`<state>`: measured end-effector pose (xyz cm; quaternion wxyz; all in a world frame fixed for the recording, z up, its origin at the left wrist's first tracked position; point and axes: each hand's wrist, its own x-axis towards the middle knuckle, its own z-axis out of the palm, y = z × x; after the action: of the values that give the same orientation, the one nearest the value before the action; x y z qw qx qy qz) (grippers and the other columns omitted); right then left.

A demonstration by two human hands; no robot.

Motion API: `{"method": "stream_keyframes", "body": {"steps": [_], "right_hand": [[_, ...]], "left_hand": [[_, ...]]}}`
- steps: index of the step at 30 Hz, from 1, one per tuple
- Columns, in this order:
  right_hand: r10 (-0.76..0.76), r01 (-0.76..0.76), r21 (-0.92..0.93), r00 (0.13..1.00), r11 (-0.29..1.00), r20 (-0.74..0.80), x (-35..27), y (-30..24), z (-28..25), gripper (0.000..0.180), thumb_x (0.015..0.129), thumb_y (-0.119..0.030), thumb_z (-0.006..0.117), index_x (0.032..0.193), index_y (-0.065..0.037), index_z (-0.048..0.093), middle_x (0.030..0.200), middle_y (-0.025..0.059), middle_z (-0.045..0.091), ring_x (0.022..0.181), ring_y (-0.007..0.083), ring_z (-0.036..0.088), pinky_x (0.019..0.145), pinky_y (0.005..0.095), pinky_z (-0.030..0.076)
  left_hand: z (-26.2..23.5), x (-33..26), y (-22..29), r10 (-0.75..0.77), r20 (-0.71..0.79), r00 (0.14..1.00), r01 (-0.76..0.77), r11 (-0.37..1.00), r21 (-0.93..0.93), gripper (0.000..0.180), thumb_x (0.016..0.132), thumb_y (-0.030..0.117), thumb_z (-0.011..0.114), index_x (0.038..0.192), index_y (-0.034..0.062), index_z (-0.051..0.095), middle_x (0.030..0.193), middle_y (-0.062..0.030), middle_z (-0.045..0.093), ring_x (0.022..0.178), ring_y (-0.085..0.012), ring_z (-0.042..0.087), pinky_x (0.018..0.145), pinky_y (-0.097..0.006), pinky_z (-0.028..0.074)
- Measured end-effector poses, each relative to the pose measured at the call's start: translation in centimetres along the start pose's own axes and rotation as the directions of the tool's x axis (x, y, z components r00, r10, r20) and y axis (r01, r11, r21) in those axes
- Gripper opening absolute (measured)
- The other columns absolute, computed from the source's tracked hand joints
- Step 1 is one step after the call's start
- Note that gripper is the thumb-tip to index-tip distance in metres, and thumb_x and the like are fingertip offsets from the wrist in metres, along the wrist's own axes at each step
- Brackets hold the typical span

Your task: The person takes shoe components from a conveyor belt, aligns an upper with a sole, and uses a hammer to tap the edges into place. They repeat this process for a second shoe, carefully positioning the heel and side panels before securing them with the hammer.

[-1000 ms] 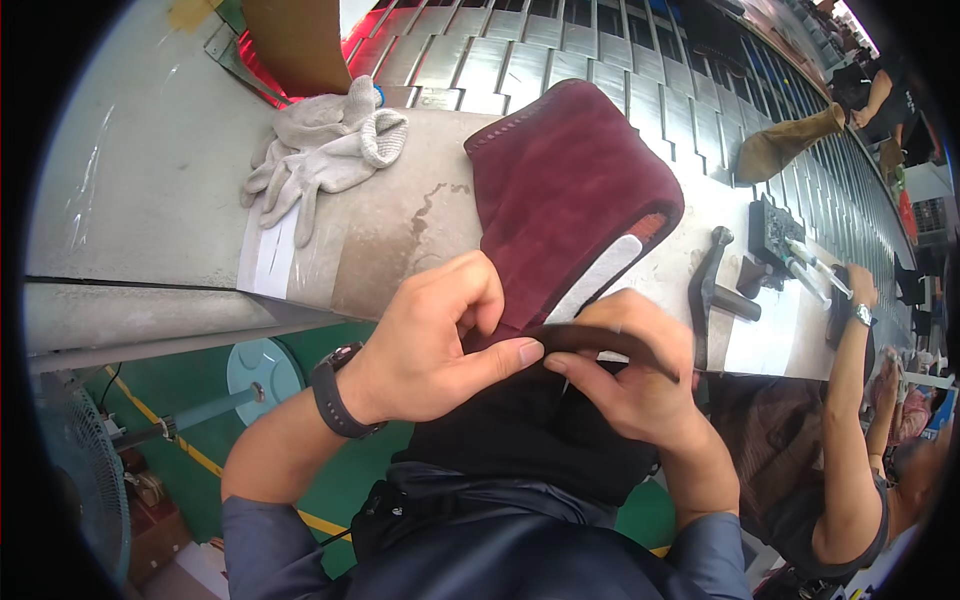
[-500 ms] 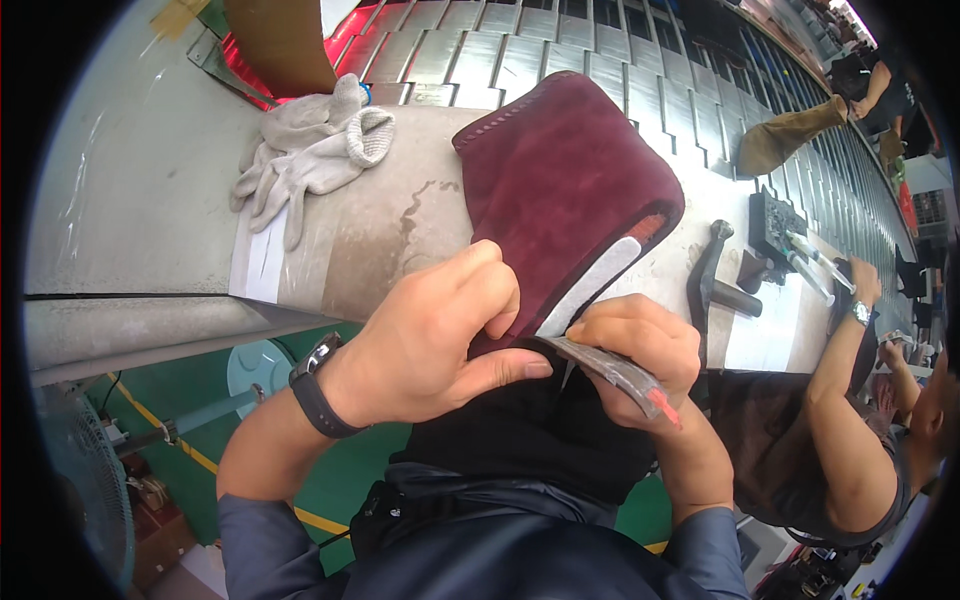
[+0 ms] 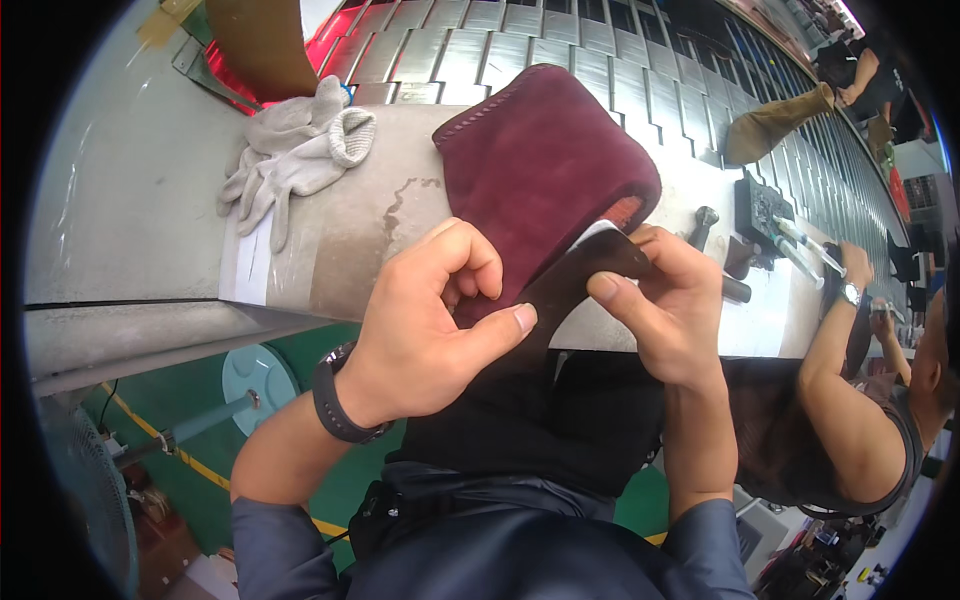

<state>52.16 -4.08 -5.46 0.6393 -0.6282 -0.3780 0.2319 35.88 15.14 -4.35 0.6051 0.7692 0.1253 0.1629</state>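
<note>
A burgundy suede boot (image 3: pixel 550 160) lies on the workbench, its stitched top edge facing away and its underside turned toward my right. My right hand (image 3: pixel 675 310) pinches the far end of a dark, flexible sole piece (image 3: pixel 572 282) between thumb and fingers. That piece lies along the boot's underside and covers most of a white strip (image 3: pixel 590 233) there. Beyond it, a reddish patch (image 3: pixel 622 212) of the underside shows. My left hand (image 3: pixel 425 320) has its thumb on the near end of the sole piece and its fingers curled against the suede.
Pale knit gloves (image 3: pixel 290 155) lie at the left. To the right are a hammer (image 3: pixel 704 226), partly hidden, and a black block (image 3: pixel 760 215) with syringes. A tan boot (image 3: pixel 775 130) stands on the slatted metal conveyor (image 3: pixel 510 60). A co-worker's arm (image 3: pixel 850 420) is at the right.
My right hand has moved up and away, turning the sole piece so its broad dark face shows over the white strip. The left thumb has shifted up slightly onto that piece.
</note>
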Motion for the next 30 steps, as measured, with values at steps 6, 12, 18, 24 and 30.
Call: {"method": "stream_keyframes", "body": {"steps": [6, 12, 18, 24, 30], "right_hand": [[0.030, -0.029, 0.057, 0.999, 0.998, -0.024, -0.3, 0.4, 0.0, 0.012, 0.095, -0.002, 0.085, 0.096, 0.001, 0.073, 0.094, 0.0030, 0.074, 0.088, 0.0083, 0.064, 0.081, 0.0269, 0.051], [0.053, -0.051, 0.034, 0.998, 0.998, -0.047, -0.4, 0.5, 0.3, 0.012, 0.094, -0.001, 0.085, 0.095, 0.000, 0.073, 0.092, 0.0023, 0.072, 0.087, 0.0078, 0.063, 0.079, 0.0265, 0.050], [0.027, -0.028, -0.013, 0.997, 1.000, -0.072, -0.5, 0.4, 0.2, 0.014, 0.092, -0.002, 0.086, 0.094, 0.000, 0.072, 0.087, 0.0024, 0.071, 0.083, 0.0085, 0.062, 0.076, 0.0266, 0.049], [0.016, -0.020, -0.039, 0.995, 0.999, -0.099, -0.6, 0.6, 0.7, 0.015, 0.091, -0.002, 0.087, 0.093, 0.000, 0.073, 0.086, 0.0026, 0.071, 0.080, 0.0091, 0.062, 0.074, 0.0271, 0.049], [-0.024, 0.022, -0.020, 0.996, 1.000, -0.087, -0.4, 1.0, 0.5, 0.014, 0.092, -0.002, 0.085, 0.092, 0.000, 0.072, 0.087, 0.0031, 0.071, 0.081, 0.0097, 0.061, 0.074, 0.0278, 0.047]], "left_hand": [[-0.6, 0.9, -0.1, 0.016, 0.088, 0.996, -0.020, 0.999, 0.049, 0.037, 0.091, 0.022, 0.091, 0.085, 0.0048, 0.058, 0.084, -0.0020, 0.054, 0.072, -0.0129, 0.049, 0.066, -0.030, 0.045], [-0.5, 1.2, -0.2, 0.031, 0.081, 0.996, -0.038, 0.996, 0.077, 0.038, 0.091, 0.022, 0.091, 0.083, 0.0038, 0.058, 0.080, -0.0033, 0.053, 0.069, -0.0129, 0.049, 0.062, -0.030, 0.044], [-0.6, 1.7, 0.1, 0.082, 0.123, 0.989, -0.100, 0.983, 0.152, 0.043, 0.092, 0.023, 0.091, 0.083, 0.0076, 0.052, 0.082, 0.0001, 0.048, 0.072, -0.0115, 0.042, 0.064, -0.029, 0.037], [-0.5, 2.2, 0.3, 0.091, 0.116, 0.989, -0.114, 0.970, 0.216, 0.048, 0.092, 0.022, 0.091, 0.077, 0.0079, 0.048, 0.076, 0.0006, 0.047, 0.067, -0.0114, 0.041, 0.060, -0.031, 0.036], [0.3, 2.9, 0.2, -0.135, 0.087, 0.987, 0.131, 0.990, 0.046, 0.042, 0.091, 0.016, 0.089, 0.078, 0.0098, 0.049, 0.073, 0.0044, 0.048, 0.067, -0.0061, 0.040, 0.060, -0.028, 0.035]]}}
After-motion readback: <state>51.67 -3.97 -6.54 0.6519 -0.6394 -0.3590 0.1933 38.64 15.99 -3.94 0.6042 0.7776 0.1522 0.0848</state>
